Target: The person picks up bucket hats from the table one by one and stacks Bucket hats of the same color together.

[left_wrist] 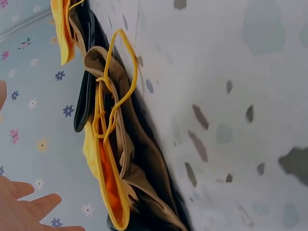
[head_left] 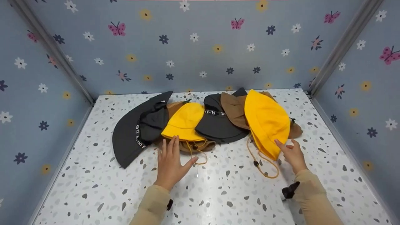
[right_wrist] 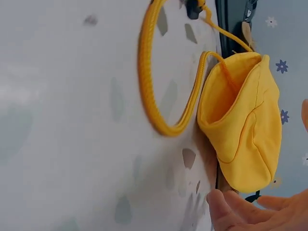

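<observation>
Several bucket hats lie overlapping in a row. My left hand (head_left: 172,165), fingers spread, is at the near edge of the smaller yellow hat (head_left: 187,120); in the left wrist view its fingertips (left_wrist: 47,202) stand apart from the fabric. Below that hat a brown hat (head_left: 207,146) pokes out, with a yellow cord (left_wrist: 133,72) in front. My right hand (head_left: 293,154) has loosely bent fingers beside the brim of the larger yellow hat (head_left: 268,118). Seen from the right wrist, those fingertips (right_wrist: 219,202) lie just off this hat, holding nothing. Its cord (right_wrist: 147,62) loops onto the table.
At the left end lies a wide black hat (head_left: 126,137), covering part of a tan hat (head_left: 175,108). Another black hat (head_left: 222,128) and a brown hat (head_left: 234,109) fill the middle. Flower-patterned panels (head_left: 200,47) enclose the speckled tabletop (head_left: 225,193) at the back and sides.
</observation>
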The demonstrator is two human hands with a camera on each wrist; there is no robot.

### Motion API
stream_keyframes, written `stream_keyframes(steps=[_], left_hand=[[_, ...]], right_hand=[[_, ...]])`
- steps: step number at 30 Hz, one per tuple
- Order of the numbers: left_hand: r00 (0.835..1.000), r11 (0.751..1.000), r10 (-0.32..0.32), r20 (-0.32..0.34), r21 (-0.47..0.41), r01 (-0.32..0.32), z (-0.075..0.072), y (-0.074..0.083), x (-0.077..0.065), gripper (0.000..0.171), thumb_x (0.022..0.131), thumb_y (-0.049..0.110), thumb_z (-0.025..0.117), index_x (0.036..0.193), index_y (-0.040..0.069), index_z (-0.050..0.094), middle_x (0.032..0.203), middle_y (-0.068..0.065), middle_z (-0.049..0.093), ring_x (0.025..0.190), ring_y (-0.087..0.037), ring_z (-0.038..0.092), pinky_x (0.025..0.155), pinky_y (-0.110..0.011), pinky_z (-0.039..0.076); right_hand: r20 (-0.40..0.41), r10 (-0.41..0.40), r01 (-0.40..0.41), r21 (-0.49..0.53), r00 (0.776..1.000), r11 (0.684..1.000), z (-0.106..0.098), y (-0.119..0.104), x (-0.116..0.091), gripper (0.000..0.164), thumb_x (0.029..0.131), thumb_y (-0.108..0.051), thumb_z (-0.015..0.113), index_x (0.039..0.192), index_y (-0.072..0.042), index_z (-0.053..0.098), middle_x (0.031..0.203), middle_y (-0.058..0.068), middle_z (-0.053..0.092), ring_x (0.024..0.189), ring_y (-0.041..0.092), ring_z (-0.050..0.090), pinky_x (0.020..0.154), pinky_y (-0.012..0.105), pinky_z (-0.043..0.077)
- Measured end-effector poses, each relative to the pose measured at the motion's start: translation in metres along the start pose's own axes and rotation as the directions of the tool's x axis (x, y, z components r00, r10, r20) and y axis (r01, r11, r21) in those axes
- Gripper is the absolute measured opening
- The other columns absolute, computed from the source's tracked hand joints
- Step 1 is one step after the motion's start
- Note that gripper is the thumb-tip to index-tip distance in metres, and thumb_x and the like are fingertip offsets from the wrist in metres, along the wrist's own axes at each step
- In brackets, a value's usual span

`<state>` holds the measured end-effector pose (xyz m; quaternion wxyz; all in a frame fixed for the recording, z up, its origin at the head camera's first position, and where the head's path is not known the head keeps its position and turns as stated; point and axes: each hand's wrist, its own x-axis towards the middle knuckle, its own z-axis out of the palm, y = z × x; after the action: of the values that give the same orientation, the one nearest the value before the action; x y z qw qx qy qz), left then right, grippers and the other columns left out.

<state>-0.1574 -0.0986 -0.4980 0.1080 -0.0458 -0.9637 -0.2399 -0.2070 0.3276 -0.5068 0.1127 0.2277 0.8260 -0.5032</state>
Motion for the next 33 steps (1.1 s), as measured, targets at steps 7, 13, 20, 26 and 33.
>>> stream_keyframes(steps=[7,13,20,26,33], left_hand=[[1.000,0.993,-0.012,-0.027,-0.115,0.008,0.005,0.001,-0.003,0.097,0.087,0.063,0.064,0.156,0.005,0.027,0.159,-0.015,0.034,0.148,-0.044,0.023,0.119,-0.058,0.026],[0.999,0.985,-0.029,-0.015,-0.171,0.026,0.004,0.001,-0.005,0.097,0.088,0.064,0.063,0.156,0.005,0.026,0.158,-0.017,0.034,0.149,-0.041,0.023,0.119,-0.057,0.027],[0.999,0.973,-0.041,-0.006,-0.228,0.039,0.004,0.001,-0.005,0.096,0.088,0.065,0.061,0.157,0.008,0.025,0.158,-0.018,0.034,0.149,-0.041,0.024,0.116,-0.059,0.029],[0.994,0.943,-0.074,0.078,-0.318,0.095,0.005,0.003,-0.003,0.093,0.090,0.064,0.059,0.158,0.012,0.023,0.159,-0.017,0.030,0.148,-0.038,0.027,0.113,-0.061,0.033],[0.977,0.871,-0.138,0.165,-0.449,0.199,0.005,0.005,-0.001,0.090,0.091,0.063,0.058,0.158,0.015,0.022,0.162,-0.013,0.026,0.148,-0.036,0.028,0.116,-0.059,0.031]], right_hand=[[0.075,0.095,-0.111,0.262,0.993,0.959,0.005,-0.003,0.002,0.115,0.087,-0.069,0.056,0.158,-0.002,-0.005,0.159,0.027,0.020,0.121,0.028,0.049,0.104,0.034,0.046],[0.152,0.109,-0.168,0.467,0.982,0.868,0.004,-0.007,0.002,0.085,0.093,-0.051,0.062,0.153,-0.002,0.026,0.121,0.006,0.055,0.091,0.012,0.058,0.082,0.023,0.052],[0.268,0.106,-0.270,0.701,0.957,0.660,0.005,-0.015,0.001,0.080,0.094,-0.037,0.066,0.157,-0.012,0.022,0.140,0.005,0.041,0.119,0.012,0.048,0.094,0.025,0.052],[0.262,0.088,-0.258,0.735,0.961,0.627,0.013,-0.022,0.000,0.050,0.093,-0.028,0.069,0.134,-0.017,0.043,0.119,0.000,0.051,0.104,0.011,0.057,0.089,0.022,0.055],[0.145,0.022,-0.110,0.636,0.989,0.763,0.030,-0.029,-0.003,0.048,0.099,-0.012,0.059,0.141,-0.014,0.037,0.099,-0.003,0.056,0.067,0.007,0.053,0.056,0.016,0.045]])
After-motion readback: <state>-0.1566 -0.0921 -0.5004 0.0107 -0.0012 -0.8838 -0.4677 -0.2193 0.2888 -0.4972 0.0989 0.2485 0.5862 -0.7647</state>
